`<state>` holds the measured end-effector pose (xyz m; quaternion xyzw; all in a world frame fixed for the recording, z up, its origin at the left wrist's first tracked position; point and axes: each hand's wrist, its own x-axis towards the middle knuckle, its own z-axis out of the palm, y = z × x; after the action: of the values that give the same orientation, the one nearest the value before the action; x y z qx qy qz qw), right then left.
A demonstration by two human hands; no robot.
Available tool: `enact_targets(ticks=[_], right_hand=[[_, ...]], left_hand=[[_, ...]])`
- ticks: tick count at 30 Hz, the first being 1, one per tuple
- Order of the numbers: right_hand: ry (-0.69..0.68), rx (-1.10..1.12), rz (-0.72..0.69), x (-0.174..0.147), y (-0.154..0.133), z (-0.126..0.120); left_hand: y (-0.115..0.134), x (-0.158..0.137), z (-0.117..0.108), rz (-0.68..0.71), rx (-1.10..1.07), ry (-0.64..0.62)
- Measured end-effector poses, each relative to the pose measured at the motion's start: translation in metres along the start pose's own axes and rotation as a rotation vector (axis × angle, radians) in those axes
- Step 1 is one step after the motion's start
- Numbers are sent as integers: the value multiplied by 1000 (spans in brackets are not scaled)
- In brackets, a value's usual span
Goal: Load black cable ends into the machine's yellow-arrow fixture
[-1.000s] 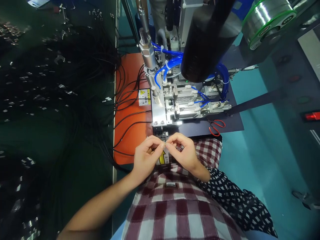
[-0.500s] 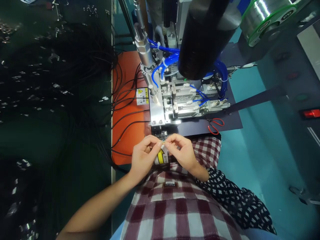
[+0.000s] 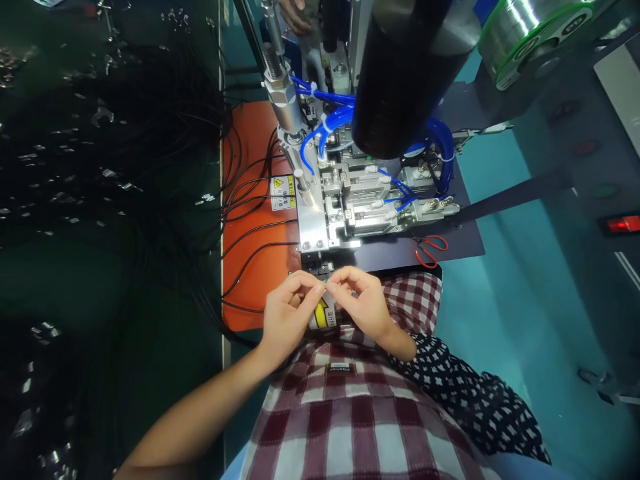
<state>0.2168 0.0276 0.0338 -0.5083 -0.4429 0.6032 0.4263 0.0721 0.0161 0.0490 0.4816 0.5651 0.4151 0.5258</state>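
My left hand (image 3: 291, 313) and my right hand (image 3: 361, 301) meet fingertip to fingertip at the front of the machine. Both are closed in a pinch. Whatever lies between the fingertips is too small and too covered to name. Just below them shows a white label with a yellow arrow (image 3: 321, 315). Right beyond the fingers is a small dark block (image 3: 318, 267) at the machine's front edge. Behind it stands the metal machine (image 3: 314, 227) with its clamps and cylinders.
Black cables (image 3: 260, 250) run over the orange mat (image 3: 245, 280) into a dark heap at left. Red-handled cutters (image 3: 431, 252) lie on the dark plate. Blue air tubes (image 3: 340, 119), a black cylinder (image 3: 395, 87) and a solder-wire spool (image 3: 533, 37) are above. Another person's hand (image 3: 296, 17) shows at the top.
My hands keep nearly the same place, the fingertips still together. Another person's hand has come into view at the top. The view has shifted slightly.
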Motion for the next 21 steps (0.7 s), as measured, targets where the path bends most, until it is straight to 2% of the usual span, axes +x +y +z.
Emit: enact_targets(ticks=[11,17,21], right_hand=[[18,14,8,-2,2,2],[-32,62,53,-2,2,1],[-56,-44,-66,-3,4,-3]], left_hand=[[2,-2,1,-49,-30,21],[2,-2,1,-64,-45,37],[2,-2,1,-47,-26,15]])
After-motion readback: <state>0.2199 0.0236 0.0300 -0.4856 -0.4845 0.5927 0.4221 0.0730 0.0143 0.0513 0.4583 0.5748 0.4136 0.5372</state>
